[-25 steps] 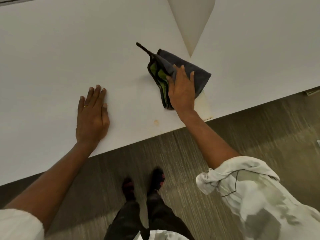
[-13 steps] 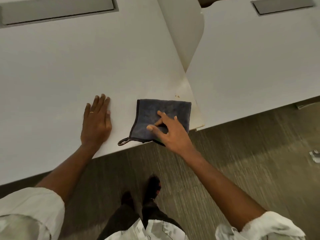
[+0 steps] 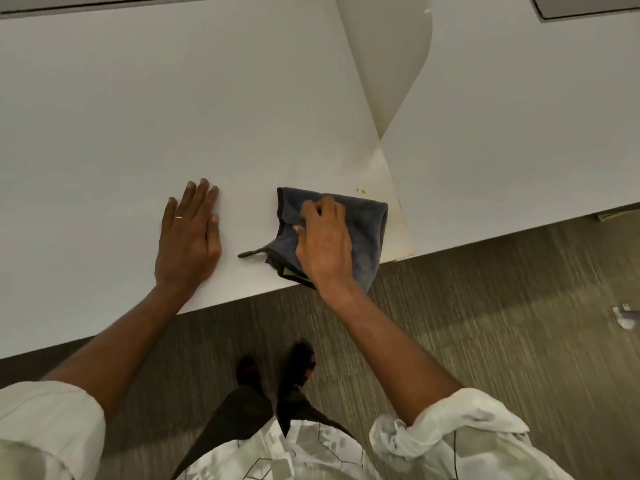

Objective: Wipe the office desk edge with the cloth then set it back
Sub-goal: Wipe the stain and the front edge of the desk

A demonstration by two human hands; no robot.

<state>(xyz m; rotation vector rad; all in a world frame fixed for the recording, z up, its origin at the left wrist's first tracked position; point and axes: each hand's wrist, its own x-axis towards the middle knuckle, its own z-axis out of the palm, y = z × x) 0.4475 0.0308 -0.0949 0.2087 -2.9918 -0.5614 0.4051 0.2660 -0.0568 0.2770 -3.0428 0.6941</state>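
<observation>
A dark grey cloth (image 3: 369,223) with a hanging loop lies folded at the near edge of the white desk (image 3: 138,133), its lower corner hanging just past the edge. My right hand (image 3: 323,242) rests on top of the cloth with the fingers curled into the fabric, gripping it. My left hand (image 3: 188,237) lies flat and open on the desk surface to the left of the cloth, apart from it, a ring on one finger. Small brown stains (image 3: 361,190) mark the desk just beyond the cloth's far right corner.
A second white desk (image 3: 519,133) adjoins on the right, with an upright white divider panel (image 3: 391,57) between the two. Grey cable-tray lids sit at the far edges. Below is striped carpet (image 3: 485,323), my feet, and a small white object (image 3: 625,317) at right.
My right hand shifted from the cloth's near edge onto its top and bunched the fabric; the cloth is now more crumpled. Before that, the cloth was dragged toward the desk edge. My left hand stayed flat.
</observation>
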